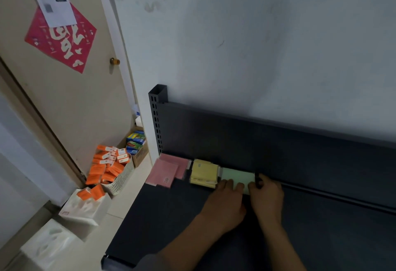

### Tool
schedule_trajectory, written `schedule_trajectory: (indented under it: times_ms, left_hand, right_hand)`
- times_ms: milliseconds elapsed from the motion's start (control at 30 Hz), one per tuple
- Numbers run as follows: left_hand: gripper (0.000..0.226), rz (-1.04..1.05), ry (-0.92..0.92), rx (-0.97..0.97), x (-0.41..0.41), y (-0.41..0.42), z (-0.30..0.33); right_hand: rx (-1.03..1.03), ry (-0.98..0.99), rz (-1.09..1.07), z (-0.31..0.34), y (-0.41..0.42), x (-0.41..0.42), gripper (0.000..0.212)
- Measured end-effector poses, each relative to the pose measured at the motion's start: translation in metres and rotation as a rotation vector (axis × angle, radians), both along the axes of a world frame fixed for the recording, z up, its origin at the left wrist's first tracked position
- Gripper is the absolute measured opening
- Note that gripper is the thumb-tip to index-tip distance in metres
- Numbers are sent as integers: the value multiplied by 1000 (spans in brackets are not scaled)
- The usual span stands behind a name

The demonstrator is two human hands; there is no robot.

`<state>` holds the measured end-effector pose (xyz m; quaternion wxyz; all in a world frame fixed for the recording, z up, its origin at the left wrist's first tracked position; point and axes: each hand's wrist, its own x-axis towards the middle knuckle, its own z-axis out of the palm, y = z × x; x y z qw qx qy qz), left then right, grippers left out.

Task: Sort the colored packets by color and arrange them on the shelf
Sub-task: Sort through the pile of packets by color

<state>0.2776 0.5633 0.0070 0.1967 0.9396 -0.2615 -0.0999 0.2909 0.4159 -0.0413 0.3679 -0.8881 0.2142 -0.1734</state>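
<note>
Where both hands point(246, 193) press, the green packets point(237, 177) lie half hidden.

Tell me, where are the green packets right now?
In the head view, the green packets lie at the back of the dark shelf, just right of the yellow packets, with both hands, left hand and right hand, resting on them.

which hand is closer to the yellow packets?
Left. The left hand rests on the green packets right beside the yellow packets; the right hand is on the green stack's far end.
</note>
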Motion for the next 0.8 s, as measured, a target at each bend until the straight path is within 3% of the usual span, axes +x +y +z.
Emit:
schedule_trajectory:
  times_ms: [133,267,433,600,700,800]
  left_hand:
    - [55,-63,-77,4,2,-1,-3]
    - [53,-93,-119,3,2,-6,-6]
    - [40,-143,-210,-152,1,-20,-8]
    - [42,-207,-220,-270,-7,-36,-10]
    - [43,-276,-210,-300,-18,-47,-11]
    - [41,-337,-228,-317,-30,-62,-13]
  right_hand:
    - [-9,-67,-36,7,-3,-10,8]
    - [13,-91,-24,12,-4,-20,43]
    - [29,-140,-61,19,-9,-41,38]
    - [3,-183,-147,19,-14,-73,57]
    - [8,-157,-208,19,-21,-93,53]
    - [51,-168,-284,23,-26,-116,19]
